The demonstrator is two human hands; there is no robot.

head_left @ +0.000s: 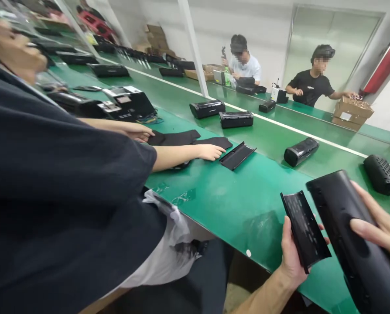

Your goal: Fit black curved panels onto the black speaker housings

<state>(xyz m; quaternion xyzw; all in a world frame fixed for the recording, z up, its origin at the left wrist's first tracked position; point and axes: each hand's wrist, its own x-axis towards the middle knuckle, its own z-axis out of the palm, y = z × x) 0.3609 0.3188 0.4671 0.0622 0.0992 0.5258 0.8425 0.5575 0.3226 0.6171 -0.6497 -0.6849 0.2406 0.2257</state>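
Observation:
My left hand (291, 257) is closed round a flat black plastic panel (304, 229), held upright over the near edge of the green table (234, 205). My right hand (380, 226) grips a long black curved housing (348, 235) at the lower right, fingers wrapped over its top. The panel and the housing stand side by side, almost touching.
A co-worker in a dark shirt (57, 196) fills the left, hands (211, 151) on black cloth beside a black tray piece (237, 155). Black units (301, 151) (236, 118) (383, 174) lie on the belt. Two people sit at the far side near a cardboard box (352, 112).

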